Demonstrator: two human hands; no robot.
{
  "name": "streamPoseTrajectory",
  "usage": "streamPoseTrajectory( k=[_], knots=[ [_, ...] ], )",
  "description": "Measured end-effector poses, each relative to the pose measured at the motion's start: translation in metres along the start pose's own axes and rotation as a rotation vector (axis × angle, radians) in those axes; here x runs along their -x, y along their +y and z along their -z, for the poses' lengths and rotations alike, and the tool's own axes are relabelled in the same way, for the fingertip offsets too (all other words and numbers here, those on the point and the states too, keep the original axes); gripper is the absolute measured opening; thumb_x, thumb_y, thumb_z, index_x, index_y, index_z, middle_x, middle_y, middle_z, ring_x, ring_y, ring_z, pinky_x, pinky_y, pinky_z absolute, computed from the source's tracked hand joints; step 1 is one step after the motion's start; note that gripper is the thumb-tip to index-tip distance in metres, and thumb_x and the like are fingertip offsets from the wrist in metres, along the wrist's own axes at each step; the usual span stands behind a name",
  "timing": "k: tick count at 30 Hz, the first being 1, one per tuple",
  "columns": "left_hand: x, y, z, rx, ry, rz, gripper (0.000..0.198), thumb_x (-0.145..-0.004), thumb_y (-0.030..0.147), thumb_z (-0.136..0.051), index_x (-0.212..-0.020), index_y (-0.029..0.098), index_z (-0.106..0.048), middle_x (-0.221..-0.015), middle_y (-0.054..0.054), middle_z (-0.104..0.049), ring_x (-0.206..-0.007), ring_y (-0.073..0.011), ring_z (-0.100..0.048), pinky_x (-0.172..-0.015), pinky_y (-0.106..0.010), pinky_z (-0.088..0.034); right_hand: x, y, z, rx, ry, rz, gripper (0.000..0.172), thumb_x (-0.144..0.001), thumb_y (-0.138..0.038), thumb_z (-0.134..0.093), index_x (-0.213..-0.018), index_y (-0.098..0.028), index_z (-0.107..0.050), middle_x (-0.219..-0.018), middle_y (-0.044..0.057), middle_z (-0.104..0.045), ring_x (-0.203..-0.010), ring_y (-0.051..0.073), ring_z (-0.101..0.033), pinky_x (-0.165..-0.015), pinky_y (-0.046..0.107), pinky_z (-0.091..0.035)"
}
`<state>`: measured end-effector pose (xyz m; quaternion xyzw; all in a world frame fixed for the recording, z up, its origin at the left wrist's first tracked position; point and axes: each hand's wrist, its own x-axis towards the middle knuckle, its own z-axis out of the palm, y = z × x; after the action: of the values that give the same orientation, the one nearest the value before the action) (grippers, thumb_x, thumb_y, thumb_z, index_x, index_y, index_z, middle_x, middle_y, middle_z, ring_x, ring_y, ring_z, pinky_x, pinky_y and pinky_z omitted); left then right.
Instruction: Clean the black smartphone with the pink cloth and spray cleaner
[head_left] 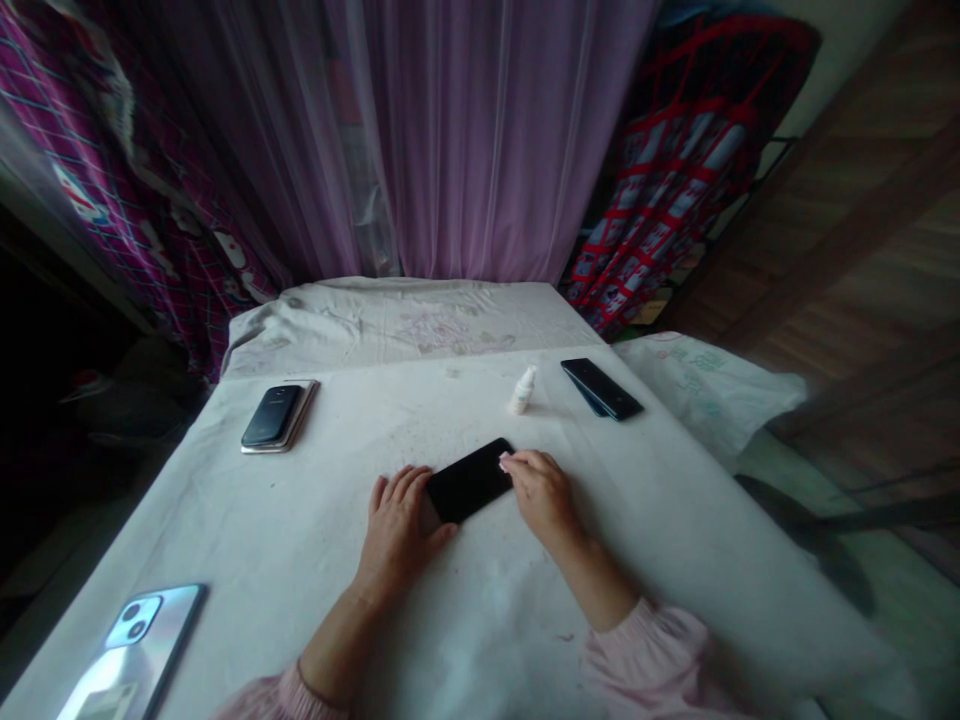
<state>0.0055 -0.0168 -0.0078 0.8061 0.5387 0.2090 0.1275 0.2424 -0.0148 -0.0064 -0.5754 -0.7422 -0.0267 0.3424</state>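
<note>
1. Closest to me, the pink sleeves [651, 665] are poking in from the bottom of the shot, with both forearms reaching across a table covered in a white sheet [225, 560].
2. The left hand [396, 535] is resting almost flat on the sheet, its fingers [401, 487] slightly spread and just touching the lower-left end of a black phone [469, 480]. It's not gripping anything.
3. The right hand [545, 497] is sitting at the other end, its fingertips [521, 463] resting on the phone's upper-right end without closing around it.
4. So the black phone is lying flat between the hands, not lifted. Nothing else is being handled right now.
5. Around it, a silver-blue phone [142, 640] is lying near the lower-left corner, a dark phone [270, 416] is sitting on a tan case [307, 400], and a small white bottle [523, 390] is standing upright beside a black phone stacked on a blue one [602, 388].
6. I can't tell which side of the middle phone is facing up, and the hands are covering parts of its ends. The bottle's label is too small to read.
</note>
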Motion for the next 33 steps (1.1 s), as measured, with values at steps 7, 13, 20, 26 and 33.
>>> streamPoseTrajectory(
  k=[7, 13, 20, 26, 33],
  knots=[
    [0.001, 0.0, -0.002, -0.008, 0.032, -0.02, 0.06, -0.075, 0.035, -0.072, -0.129, 0.019, -0.052, -0.133, -0.013, -0.06, -0.129, -0.0336, -0.048, -0.111, -0.058, -0.026, 0.022, -0.055, -0.005, -0.142, -0.13, 0.166, 0.021, -0.094, -0.012, -0.052, -0.101, -0.019, -0.071, -0.091, 0.006, -0.068, -0.084, 0.017, -0.06, -0.078, 0.028, -0.052],
    [0.0, 0.0, -0.001, 0.001, 0.015, -0.008, 0.061, -0.074, 0.033, -0.073, -0.129, 0.02, -0.051, -0.133, -0.013, -0.06, -0.13, -0.0339, -0.049, -0.111, -0.06, -0.026, 0.021, -0.006, 0.012, -0.032, -0.046, 0.087, 0.026, -0.095, -0.009, -0.048, -0.1, -0.018, -0.072, -0.091, 0.007, -0.069, -0.086, 0.018, -0.061, -0.079, 0.03, -0.053],
    [0.0, 0.001, -0.001, 0.002, 0.012, -0.003, 0.062, -0.073, 0.034, -0.074, -0.129, 0.018, -0.051, -0.133, -0.014, -0.06, -0.13, -0.0337, -0.048, -0.111, -0.059, -0.026, 0.024, -0.029, 0.005, -0.009, -0.073, 0.115, 0.024, -0.094, -0.011, -0.049, -0.099, -0.018, -0.072, -0.091, 0.007, -0.068, -0.084, 0.019, -0.06, -0.076, 0.03, -0.053],
    [0.0, 0.002, 0.0, 0.01, 0.01, -0.008, 0.061, -0.074, 0.035, -0.074, -0.129, 0.019, -0.052, -0.133, -0.014, -0.06, -0.13, -0.0332, -0.048, -0.111, -0.058, -0.026, 0.028, -0.05, 0.003, -0.081, -0.139, 0.164, 0.023, -0.095, -0.013, -0.049, -0.098, -0.02, -0.072, -0.088, 0.006, -0.068, -0.083, 0.017, -0.06, -0.076, 0.029, -0.052],
    [0.0, 0.0, -0.001, 0.005, 0.01, -0.013, 0.061, -0.074, 0.035, -0.073, -0.128, 0.019, -0.052, -0.133, -0.014, -0.06, -0.129, -0.0337, -0.049, -0.111, -0.059, -0.026, 0.026, 0.006, 0.02, 0.11, -0.065, 0.033, 0.032, -0.095, -0.011, -0.044, -0.098, -0.021, -0.074, -0.089, 0.007, -0.069, -0.083, 0.018, -0.061, -0.077, 0.029, -0.051]
  ],
)
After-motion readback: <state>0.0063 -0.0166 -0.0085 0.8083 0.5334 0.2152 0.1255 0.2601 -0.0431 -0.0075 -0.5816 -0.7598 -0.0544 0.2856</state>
